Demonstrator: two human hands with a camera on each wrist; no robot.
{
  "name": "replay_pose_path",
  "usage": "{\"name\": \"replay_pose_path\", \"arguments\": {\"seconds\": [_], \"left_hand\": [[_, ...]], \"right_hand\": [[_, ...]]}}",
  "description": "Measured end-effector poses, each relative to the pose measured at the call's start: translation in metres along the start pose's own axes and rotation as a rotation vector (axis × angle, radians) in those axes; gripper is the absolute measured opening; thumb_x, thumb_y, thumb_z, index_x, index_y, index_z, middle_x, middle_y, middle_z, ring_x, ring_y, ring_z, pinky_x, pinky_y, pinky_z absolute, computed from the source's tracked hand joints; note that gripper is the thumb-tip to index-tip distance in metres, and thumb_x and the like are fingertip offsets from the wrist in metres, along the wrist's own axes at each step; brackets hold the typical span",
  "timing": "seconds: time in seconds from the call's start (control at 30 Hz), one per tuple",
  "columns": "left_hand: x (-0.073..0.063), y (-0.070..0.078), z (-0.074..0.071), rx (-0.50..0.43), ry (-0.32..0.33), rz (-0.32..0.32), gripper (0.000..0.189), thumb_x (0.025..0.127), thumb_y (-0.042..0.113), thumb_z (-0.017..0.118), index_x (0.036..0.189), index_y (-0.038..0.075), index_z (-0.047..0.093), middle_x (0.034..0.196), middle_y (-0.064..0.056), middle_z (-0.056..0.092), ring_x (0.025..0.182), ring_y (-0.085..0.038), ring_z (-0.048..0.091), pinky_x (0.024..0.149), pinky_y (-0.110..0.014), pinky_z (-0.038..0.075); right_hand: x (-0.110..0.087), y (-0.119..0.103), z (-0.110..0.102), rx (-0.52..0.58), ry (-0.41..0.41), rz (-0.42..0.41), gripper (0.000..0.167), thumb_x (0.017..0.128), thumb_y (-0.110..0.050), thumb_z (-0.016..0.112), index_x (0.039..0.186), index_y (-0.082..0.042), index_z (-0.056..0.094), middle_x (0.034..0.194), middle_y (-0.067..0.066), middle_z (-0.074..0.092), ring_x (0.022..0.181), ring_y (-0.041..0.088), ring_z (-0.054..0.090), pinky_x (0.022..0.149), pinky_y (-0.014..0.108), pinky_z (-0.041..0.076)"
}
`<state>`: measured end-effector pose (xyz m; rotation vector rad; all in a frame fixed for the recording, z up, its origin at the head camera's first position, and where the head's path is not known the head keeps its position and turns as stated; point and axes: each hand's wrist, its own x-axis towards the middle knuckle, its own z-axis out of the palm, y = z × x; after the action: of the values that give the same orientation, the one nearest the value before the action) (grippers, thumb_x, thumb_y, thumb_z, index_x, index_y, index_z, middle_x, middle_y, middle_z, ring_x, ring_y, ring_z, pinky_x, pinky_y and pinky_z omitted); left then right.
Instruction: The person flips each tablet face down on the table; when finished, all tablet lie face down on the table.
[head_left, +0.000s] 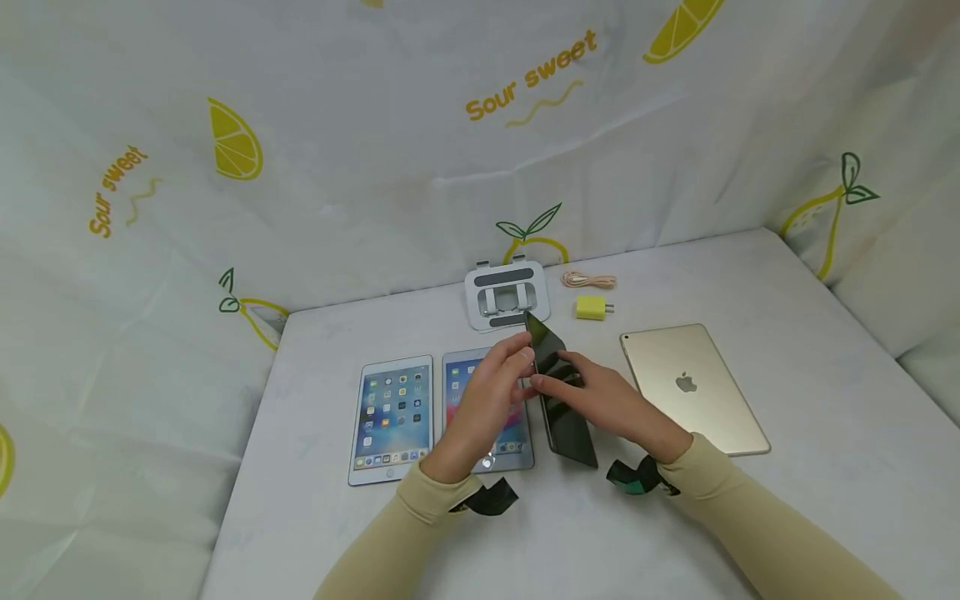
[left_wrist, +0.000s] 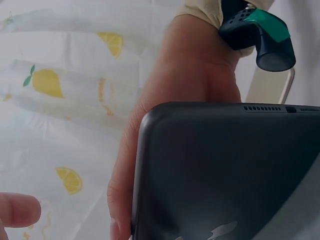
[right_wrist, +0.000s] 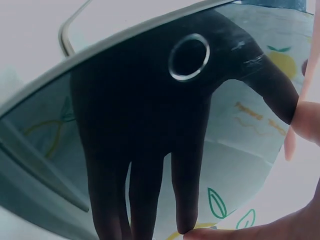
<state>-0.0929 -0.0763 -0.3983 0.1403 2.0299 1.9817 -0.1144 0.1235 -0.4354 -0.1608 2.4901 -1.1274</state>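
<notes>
A dark grey tablet (head_left: pixel 558 400) stands tilted up from the table between the two hands. Its back with a logo faces the left wrist view, and its dark screen (right_wrist: pixel 135 115) with a round home button faces the right wrist view. The left hand (head_left: pixel 487 396) holds the tablet at its left edge and back; its thumb (left_wrist: pixel 20 210) shows apart from the casing, while most fingers are hidden. The right hand (head_left: pixel 600 396) is on the screen side, its index fingertip touching the glass and its thumb at the edge. Mirrored in the screen are that hand's fingers.
Two white tablets (head_left: pixel 392 421) (head_left: pixel 513 437) lie with lit screens at left, one partly under the left hand. A gold tablet (head_left: pixel 697 387) lies back up at right. Behind are a folding stand (head_left: pixel 506 296), a pink coiled cable (head_left: pixel 588 280) and a yellow charger (head_left: pixel 591 307).
</notes>
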Motion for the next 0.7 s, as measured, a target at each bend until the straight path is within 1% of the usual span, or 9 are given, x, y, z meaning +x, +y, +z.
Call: {"name": "replay_pose_path", "arguments": {"seconds": [0.2,0.4,0.53,0.7], "left_hand": [[-0.0001,-0.0006,-0.0010,-0.014,-0.017,0.006,0.057,0.112,0.043,0.051,0.163,0.017,0.047,0.163,-0.006,0.050,0.144,-0.040,0.055,0.115,-0.047,0.056],[-0.0005,0.0003,-0.0007,-0.007,-0.015,0.007,0.054,0.112,0.044,0.051,0.161,0.020,0.049,0.162,-0.007,0.052,0.144,-0.040,0.056,0.116,-0.046,0.056],[-0.0015,0.0019,-0.0003,-0.006,-0.017,0.016,0.055,0.112,0.043,0.050,0.161,0.019,0.048,0.165,-0.011,0.049,0.146,-0.040,0.055,0.116,-0.045,0.055],[-0.0028,0.0030,0.0002,-0.001,-0.017,0.022,0.055,0.112,0.042,0.050,0.162,0.018,0.048,0.166,-0.010,0.048,0.146,-0.039,0.055,0.117,-0.046,0.054]], "right_hand": [[0.0008,-0.0004,0.0010,0.060,-0.012,-0.020,0.098,0.100,-0.077,0.053,0.168,-0.009,0.036,0.158,0.024,0.058,0.145,0.043,0.058,0.114,0.063,0.051],[0.0001,-0.0008,0.0020,0.134,-0.025,-0.046,0.091,0.103,-0.069,0.054,0.168,-0.008,0.036,0.159,0.025,0.056,0.143,0.042,0.060,0.115,0.062,0.052],[-0.0008,-0.0012,0.0017,0.170,-0.032,-0.065,0.088,0.104,-0.066,0.054,0.168,-0.008,0.036,0.157,0.024,0.059,0.139,0.040,0.063,0.112,0.059,0.056],[-0.0020,-0.0025,0.0009,0.197,-0.045,-0.088,0.085,0.106,-0.063,0.054,0.168,-0.007,0.036,0.158,0.023,0.058,0.140,0.039,0.063,0.113,0.058,0.055]]}}
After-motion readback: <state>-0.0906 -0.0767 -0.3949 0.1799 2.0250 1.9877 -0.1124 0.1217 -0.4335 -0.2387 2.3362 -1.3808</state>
